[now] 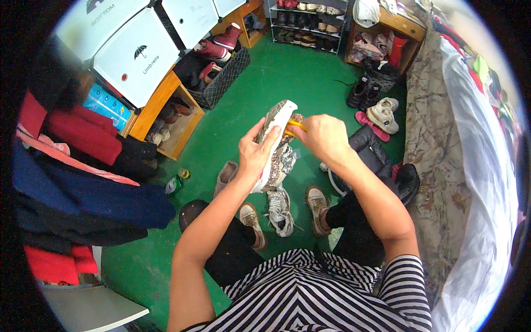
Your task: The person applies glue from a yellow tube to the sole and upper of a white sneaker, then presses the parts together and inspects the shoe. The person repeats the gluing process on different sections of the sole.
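Note:
My left hand is closed around a sneaker with a white sole and a glittery, silvery-brown upper, held tilted with the toe up. My right hand grips a thin yellow tool against the shoe's upper; its working end is hidden, so its kind is unclear. Below the held shoe, a silvery sneaker with loose laces stands on the floor between my feet. Partly behind my left forearm is a beige boot.
A green bottle lies on the green floor at left. Black jackets and pale shoes lie to the right, beside a patterned bed edge. A dark crate of shoes, wooden cubbies and a shoe rack stand farther off.

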`<state>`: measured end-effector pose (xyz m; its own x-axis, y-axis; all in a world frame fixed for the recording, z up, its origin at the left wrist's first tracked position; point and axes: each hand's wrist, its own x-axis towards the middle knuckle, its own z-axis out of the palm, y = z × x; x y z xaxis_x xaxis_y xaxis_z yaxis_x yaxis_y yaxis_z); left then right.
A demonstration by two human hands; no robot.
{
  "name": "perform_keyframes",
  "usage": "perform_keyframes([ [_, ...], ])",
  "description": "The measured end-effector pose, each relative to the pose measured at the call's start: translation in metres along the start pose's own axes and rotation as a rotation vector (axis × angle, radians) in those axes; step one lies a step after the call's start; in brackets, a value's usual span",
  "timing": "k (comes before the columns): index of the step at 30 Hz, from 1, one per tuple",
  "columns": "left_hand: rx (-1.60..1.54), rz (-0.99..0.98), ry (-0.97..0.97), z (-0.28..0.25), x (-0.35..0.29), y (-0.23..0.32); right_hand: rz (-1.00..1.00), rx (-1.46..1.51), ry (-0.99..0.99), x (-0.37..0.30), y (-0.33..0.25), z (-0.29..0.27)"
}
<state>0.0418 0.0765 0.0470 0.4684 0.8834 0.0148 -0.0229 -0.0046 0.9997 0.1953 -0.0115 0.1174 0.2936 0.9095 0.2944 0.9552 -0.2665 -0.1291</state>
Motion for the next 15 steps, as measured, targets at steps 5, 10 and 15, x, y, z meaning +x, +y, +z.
perform_keyframes([
  [5,-0.048,0.005,0.022,0.001,0.001,-0.004,-0.008,0.042,-0.084,-0.003,-0.001,-0.002],
  [10,-0.025,0.051,-0.002,-0.001,0.001,-0.004,0.03,0.005,-0.038,0.005,0.022,-0.011],
  [15,-0.048,0.055,0.019,-0.002,0.002,-0.007,-0.031,0.125,-0.101,-0.004,0.012,-0.011],
])
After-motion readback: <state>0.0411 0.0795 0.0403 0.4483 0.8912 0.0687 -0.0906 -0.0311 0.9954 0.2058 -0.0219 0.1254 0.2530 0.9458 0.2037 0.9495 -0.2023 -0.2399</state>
